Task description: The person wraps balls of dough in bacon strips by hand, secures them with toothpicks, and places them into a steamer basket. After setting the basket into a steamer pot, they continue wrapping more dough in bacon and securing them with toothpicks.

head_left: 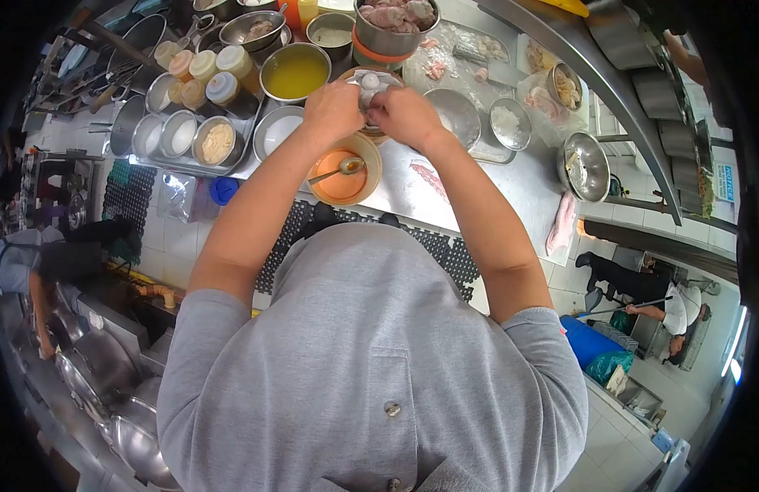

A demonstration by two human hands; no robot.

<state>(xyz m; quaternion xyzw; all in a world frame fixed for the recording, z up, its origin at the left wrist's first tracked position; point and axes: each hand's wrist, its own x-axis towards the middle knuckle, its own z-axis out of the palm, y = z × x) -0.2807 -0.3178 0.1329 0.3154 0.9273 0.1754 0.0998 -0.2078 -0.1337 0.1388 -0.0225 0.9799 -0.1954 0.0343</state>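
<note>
Both my hands meet over the steel counter (510, 176). My left hand (334, 111) and my right hand (405, 115) pinch a small clear plastic bag (371, 82) with pale contents, held between them above a bowl. Just below my hands stands an orange bowl (344, 170) with a spoon (337, 170) resting in it. Beyond my left hand is a steel bowl of yellow liquid (295, 74). A steel pot of raw pink meat (394, 20) stands at the far edge of the counter.
Squeeze bottles (207, 78) and steel tubs of white powder (178, 135) sit at the left. Empty steel bowls (583, 166) and a cutting board with meat scraps (461, 53) lie right. A pink cloth (561, 223) hangs off the edge. Other people work at far left and lower right.
</note>
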